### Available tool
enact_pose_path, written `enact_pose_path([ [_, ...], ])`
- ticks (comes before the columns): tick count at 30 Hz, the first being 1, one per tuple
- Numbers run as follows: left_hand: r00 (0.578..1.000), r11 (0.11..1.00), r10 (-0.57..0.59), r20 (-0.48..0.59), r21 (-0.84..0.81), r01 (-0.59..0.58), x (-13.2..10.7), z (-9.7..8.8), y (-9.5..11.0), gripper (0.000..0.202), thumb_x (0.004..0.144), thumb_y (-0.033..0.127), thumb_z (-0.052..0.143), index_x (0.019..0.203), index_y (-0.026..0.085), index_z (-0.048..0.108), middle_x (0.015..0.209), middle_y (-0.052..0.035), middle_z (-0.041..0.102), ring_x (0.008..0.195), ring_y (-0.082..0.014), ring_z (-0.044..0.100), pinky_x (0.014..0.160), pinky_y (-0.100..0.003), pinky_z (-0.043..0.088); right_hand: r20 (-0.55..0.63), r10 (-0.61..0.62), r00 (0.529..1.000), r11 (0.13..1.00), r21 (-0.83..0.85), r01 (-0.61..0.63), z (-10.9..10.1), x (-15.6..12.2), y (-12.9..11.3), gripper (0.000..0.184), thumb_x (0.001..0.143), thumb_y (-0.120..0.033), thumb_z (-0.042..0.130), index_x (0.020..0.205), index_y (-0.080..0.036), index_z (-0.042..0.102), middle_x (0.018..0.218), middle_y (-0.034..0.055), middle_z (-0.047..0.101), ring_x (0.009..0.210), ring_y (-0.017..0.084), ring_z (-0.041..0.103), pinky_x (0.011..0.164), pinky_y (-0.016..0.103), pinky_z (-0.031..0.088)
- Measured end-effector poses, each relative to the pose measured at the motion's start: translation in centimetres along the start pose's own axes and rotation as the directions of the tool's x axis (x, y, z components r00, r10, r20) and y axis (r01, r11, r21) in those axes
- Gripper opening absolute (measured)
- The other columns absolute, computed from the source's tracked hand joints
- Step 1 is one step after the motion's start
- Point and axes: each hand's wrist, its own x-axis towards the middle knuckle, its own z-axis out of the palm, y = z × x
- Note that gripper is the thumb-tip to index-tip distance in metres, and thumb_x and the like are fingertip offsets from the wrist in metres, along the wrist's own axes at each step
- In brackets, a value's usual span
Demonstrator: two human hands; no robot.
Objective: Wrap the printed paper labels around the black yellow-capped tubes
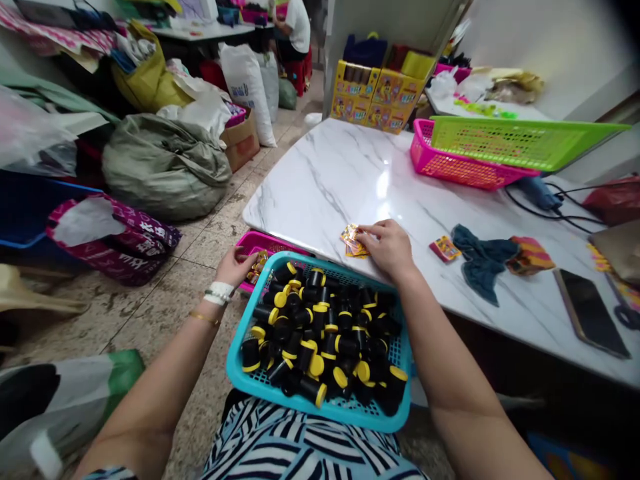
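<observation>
A turquoise basket point(235, 353) on my lap holds many small black tubs point(305, 357) with yellow lids. My left hand point(236, 267) is at the rim of a pink basket point(250, 241) just beyond it, fingers curled beside small gold-coloured pieces point(259, 263); what they hold, if anything, is hidden. On the marble-patterned table, my right hand point(390, 247) has its fingertips closed on the edge of a small pile of shiny printed cards point(353, 241). A separate red and yellow stack of cards point(445, 248) lies to its right.
Denim cloth point(485, 257), a phone point(590, 310) and scissors point(627, 317) lie at the right. Pink point(450, 167) and green baskets point(530, 140) and yellow boxes point(375, 97) stand at the back. Sacks point(165, 167) crowd the floor at left; a person point(297, 30) sits far off.
</observation>
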Motion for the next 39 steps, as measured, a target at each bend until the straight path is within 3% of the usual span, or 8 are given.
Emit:
enact_pose_path([
  [4,0.983,0.983,0.184,-0.022,0.021,-0.183,-4.0,-1.0,0.5,0.038,0.080,0.040,0.069,0.107,0.013,0.067,0.097,-0.0078,0.072,0.084,-0.0193,0.065,0.080,-0.031,0.052,0.052,-0.002,0.999,0.999,-0.033,0.004,1.2,0.9,0.2,0.015,0.084,-0.032,0.068,0.086,-0.024,0.080,0.093,0.0067,0.069,0.086,0.022,0.061,0.075,0.035,0.048],
  [8,0.942,0.939,0.326,-0.080,-0.082,-0.332,-9.0,-1.2,3.5,0.026,0.087,0.038,0.064,0.100,0.016,0.070,0.104,-0.0079,0.071,0.094,-0.0207,0.065,0.091,-0.033,0.051,-0.167,-0.083,0.982,0.987,0.123,0.104,0.6,-0.2,-0.5,0.011,0.083,-0.027,0.069,0.080,-0.022,0.078,0.084,0.0047,0.065,0.083,0.020,0.061,0.079,0.036,0.051],
  [12,0.949,0.907,0.259,0.179,-0.383,-0.175,-13.5,0.4,6.6,0.024,0.087,0.037,0.065,0.100,0.017,0.067,0.098,-0.0079,0.071,0.088,-0.0194,0.067,0.083,-0.032,0.054,-0.350,-0.106,0.931,0.910,0.342,0.232,-0.2,-5.3,-3.5,0.012,0.085,-0.026,0.069,0.094,-0.027,0.078,0.099,0.0049,0.064,0.088,0.020,0.064,0.080,0.038,0.056],
  [17,0.880,0.862,0.204,0.428,-0.505,0.046,-15.7,3.3,6.9,0.024,0.082,0.033,0.070,0.099,0.016,0.066,0.092,-0.0061,0.070,0.082,-0.0157,0.064,0.075,-0.026,0.053,-0.138,-0.122,0.983,0.865,0.470,0.173,-0.4,-14.6,-7.0,0.021,0.085,-0.018,0.069,0.100,-0.029,0.077,0.097,0.0059,0.068,0.088,0.020,0.066,0.081,0.038,0.058],
  [20,0.842,0.887,0.209,0.498,-0.459,0.051,-15.9,3.8,6.1,0.017,0.084,0.031,0.067,0.086,0.015,0.068,0.079,-0.0031,0.067,0.071,-0.0128,0.060,0.068,-0.023,0.050,0.040,0.064,0.997,0.785,0.614,-0.075,-0.8,-17.6,-7.1,0.027,0.084,-0.023,0.071,0.111,-0.027,0.072,0.101,0.0069,0.067,0.084,0.019,0.066,0.071,0.034,0.059],
  [25,0.726,0.959,0.214,0.653,-0.282,-0.029,-15.9,3.8,6.3,0.021,0.085,0.031,0.063,0.076,0.015,0.072,0.068,-0.0020,0.065,0.062,-0.0121,0.055,0.058,-0.021,0.044,0.524,0.208,0.826,0.492,0.674,-0.551,-2.1,-18.0,-5.7,0.030,0.085,-0.044,0.067,0.100,-0.018,0.069,0.081,0.0028,0.068,0.057,0.012,0.059,0.045,0.022,0.049],
  [33,0.903,0.933,0.175,0.392,-0.358,-0.026,-17.5,3.6,7.7,0.018,0.087,0.035,0.062,0.086,0.018,0.067,0.068,-0.0007,0.063,0.056,-0.0102,0.052,0.053,-0.021,0.043,0.342,0.375,0.862,0.582,0.636,-0.506,-2.3,-18.6,-6.0,0.040,0.093,-0.049,0.056,0.068,-0.019,0.062,0.051,-0.0031,0.054,0.041,0.009,0.048,0.039,0.021,0.038],
  [39,0.871,0.943,0.276,0.406,-0.287,-0.166,-19.2,2.6,7.7,0.022,0.090,0.034,0.060,0.084,0.018,0.074,0.068,-0.0030,0.065,0.056,-0.0113,0.054,0.053,-0.023,0.043,0.297,0.400,0.867,0.601,0.630,-0.492,-1.9,-18.5,-6.4,0.040,0.094,-0.048,0.055,0.067,-0.019,0.064,0.052,-0.0019,0.057,0.043,0.010,0.049,0.041,0.022,0.039],
])
